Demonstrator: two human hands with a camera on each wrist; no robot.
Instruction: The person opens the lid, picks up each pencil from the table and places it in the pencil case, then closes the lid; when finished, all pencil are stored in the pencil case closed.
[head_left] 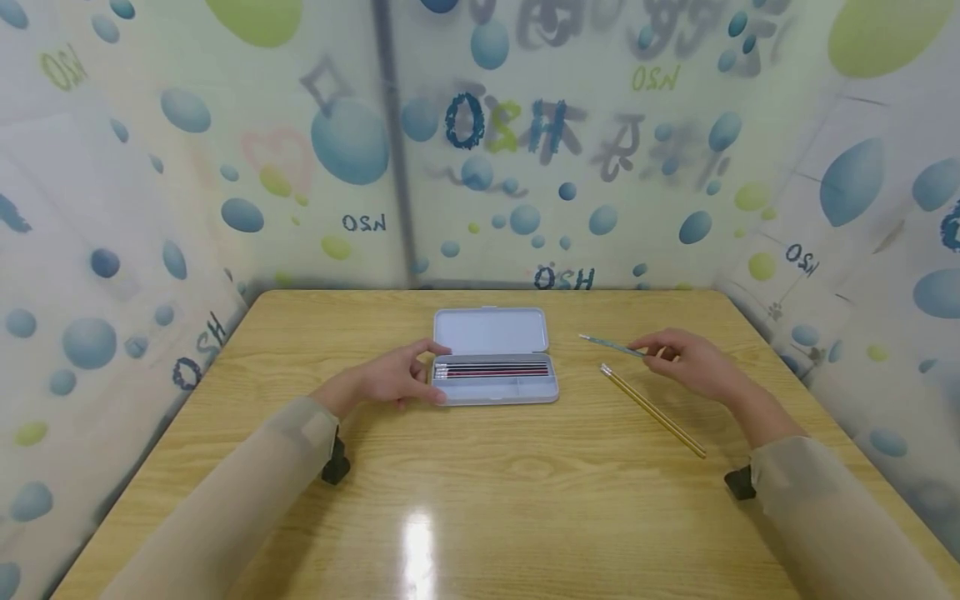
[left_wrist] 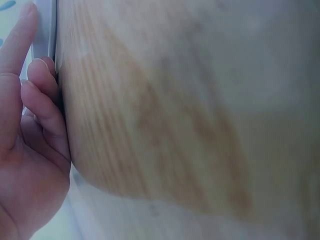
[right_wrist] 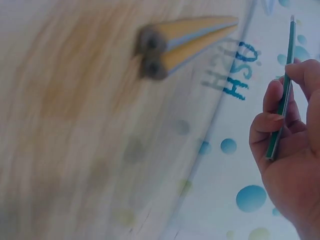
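An opened white pencil case (head_left: 476,390) lies on the table, its lid (head_left: 491,331) folded back. Several dark and red pencils (head_left: 498,369) lie side by side in its rear part. My left hand (head_left: 390,377) grips the case's left end, thumb at the front corner and index finger at the back. In the left wrist view, curled fingers (left_wrist: 47,107) rest beside the case's edge. To the right of the case, my right hand (head_left: 690,360) pinches a green pencil (right_wrist: 288,75) between thumb and fingers. Its pale eraser end points toward the case.
Two yellow pencils (head_left: 652,410) lie together on the table, slanting below my right hand, eraser ends toward the case. The wooden table (head_left: 480,475) is bordered behind and at both sides by patterned cloth (head_left: 465,242).
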